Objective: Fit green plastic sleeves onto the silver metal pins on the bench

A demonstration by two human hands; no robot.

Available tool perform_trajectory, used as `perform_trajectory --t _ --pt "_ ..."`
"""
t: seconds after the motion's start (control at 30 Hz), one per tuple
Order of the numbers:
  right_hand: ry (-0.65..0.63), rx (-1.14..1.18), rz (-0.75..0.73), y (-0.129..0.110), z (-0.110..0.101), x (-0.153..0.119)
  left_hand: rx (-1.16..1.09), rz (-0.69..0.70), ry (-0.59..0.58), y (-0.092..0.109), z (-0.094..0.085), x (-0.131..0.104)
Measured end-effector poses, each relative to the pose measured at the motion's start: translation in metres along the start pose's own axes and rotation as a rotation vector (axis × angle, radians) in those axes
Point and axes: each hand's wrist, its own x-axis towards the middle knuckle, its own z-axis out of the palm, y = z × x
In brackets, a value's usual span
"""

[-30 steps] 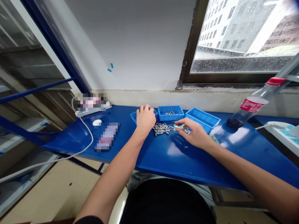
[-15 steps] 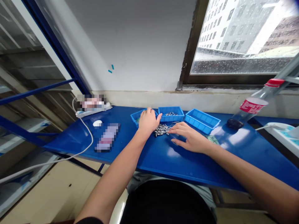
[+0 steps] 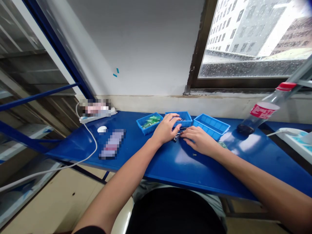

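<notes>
My left hand [image 3: 167, 129] reaches over the pile with its fingers spread, their tips in front of the middle blue bin [image 3: 185, 123]. Facing it from the right is my right hand [image 3: 199, 140], its fingers bent but apart and touching the pile's edge. Between the hands lie small metal screws [image 3: 178, 133], mostly hidden by the fingers. One loose screw [image 3: 194, 154] lies on the blue table [image 3: 161, 164] nearer to me. More metal pieces show in the middle bin, partly behind my left fingers.
To the left, a blue bin [image 3: 143, 131] holds green packets. A third blue bin [image 3: 212, 127] stands to the right, near a cola bottle [image 3: 262, 112]. A blurred-out flat object [image 3: 112, 143], a white round piece [image 3: 102, 129] and a white cable [image 3: 94, 146] are at left.
My left hand has moved right, from the left bin to the pile, uncovering the green packets. My right hand has shifted slightly, and a loose screw now shows below it.
</notes>
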Motion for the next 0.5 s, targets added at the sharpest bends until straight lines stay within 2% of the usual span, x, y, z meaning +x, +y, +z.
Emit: perform_trajectory --t 0.17,0.5 --pt "0.022 -0.049 0.013 0.0018 -0.0020 0.0007 -0.066 0.021 -0.041 0.0022 0.0072 -0.0011" --pt "0.066 -0.009 0.013 0.0018 -0.0009 0.0015 -0.114 0.034 -0.104 0.0075 0.0084 -0.0016"
